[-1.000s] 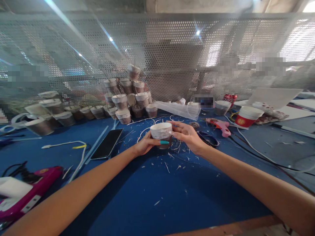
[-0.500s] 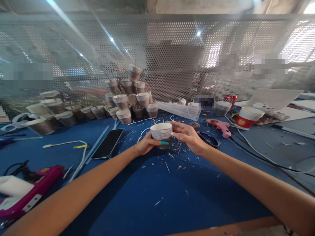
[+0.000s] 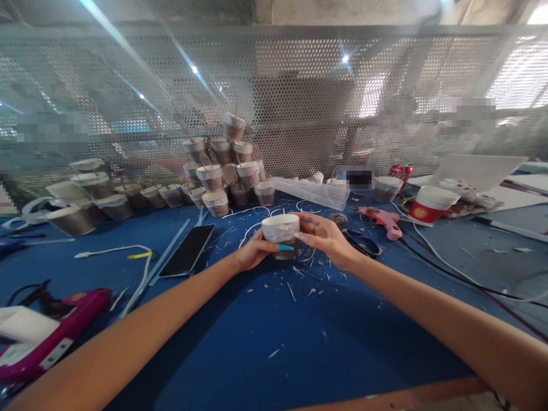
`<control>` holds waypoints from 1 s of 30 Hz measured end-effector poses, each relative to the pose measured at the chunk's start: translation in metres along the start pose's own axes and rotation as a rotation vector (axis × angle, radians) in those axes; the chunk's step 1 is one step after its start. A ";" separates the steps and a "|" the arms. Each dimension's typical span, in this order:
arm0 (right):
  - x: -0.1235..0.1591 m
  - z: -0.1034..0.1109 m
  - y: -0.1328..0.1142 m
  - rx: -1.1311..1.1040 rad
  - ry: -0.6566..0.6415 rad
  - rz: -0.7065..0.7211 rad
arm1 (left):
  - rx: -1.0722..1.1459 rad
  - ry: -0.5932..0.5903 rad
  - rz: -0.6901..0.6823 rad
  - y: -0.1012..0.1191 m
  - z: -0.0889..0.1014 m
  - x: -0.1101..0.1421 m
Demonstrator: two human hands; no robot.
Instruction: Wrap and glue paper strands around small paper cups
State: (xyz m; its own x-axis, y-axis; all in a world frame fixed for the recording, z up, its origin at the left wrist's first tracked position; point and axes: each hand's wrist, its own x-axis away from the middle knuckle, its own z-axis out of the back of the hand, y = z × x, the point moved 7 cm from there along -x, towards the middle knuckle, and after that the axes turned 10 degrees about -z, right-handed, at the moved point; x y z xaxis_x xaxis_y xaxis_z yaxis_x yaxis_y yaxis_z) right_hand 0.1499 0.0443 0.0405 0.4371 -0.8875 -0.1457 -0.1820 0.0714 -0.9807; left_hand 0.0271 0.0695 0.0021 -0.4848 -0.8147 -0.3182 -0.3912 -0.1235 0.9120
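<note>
While the left hand (image 3: pixel 250 252) grips the lower wall of a cup (image 3: pixel 280 231), the right hand (image 3: pixel 325 237) holds its pale upper band.

Upright above the middle of the blue table (image 3: pixel 257 342), the cup sits between both hands; whether its base touches the surface cannot be told. The left thumb lies low across the near side, presumably to steady the body, whereas the right thumb and fingertips close lightly on the band at the right, probably to press or smooth it. A pink glue gun (image 3: pixel 381 218) and dark-handled scissors (image 3: pixel 363 242) lie to the right, seemingly for easy reach; the stacked cups (image 3: pixel 215 178) stand at the far left of centre, likely piled there to spare working room.
</note>
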 end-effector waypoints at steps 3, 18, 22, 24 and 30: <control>0.001 -0.003 -0.001 -0.003 -0.006 -0.002 | 0.017 0.020 0.013 -0.001 0.002 0.000; 0.001 -0.004 0.000 -0.025 -0.040 -0.031 | 0.071 0.007 0.024 -0.002 0.002 0.000; -0.002 -0.001 0.004 -0.051 -0.009 -0.023 | 0.080 0.008 0.044 -0.003 0.001 -0.001; -0.003 -0.001 0.005 -0.053 -0.008 -0.020 | 0.085 0.012 0.042 -0.003 0.000 -0.001; -0.001 -0.002 0.002 -0.016 -0.039 -0.024 | 0.085 -0.015 0.033 -0.003 0.000 0.001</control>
State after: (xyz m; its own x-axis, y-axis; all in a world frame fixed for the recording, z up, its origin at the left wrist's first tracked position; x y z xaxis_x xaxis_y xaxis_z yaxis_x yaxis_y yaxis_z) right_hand 0.1474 0.0441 0.0386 0.4750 -0.8707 -0.1278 -0.1856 0.0428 -0.9817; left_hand 0.0279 0.0696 -0.0009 -0.5097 -0.8091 -0.2924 -0.4393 -0.0474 0.8971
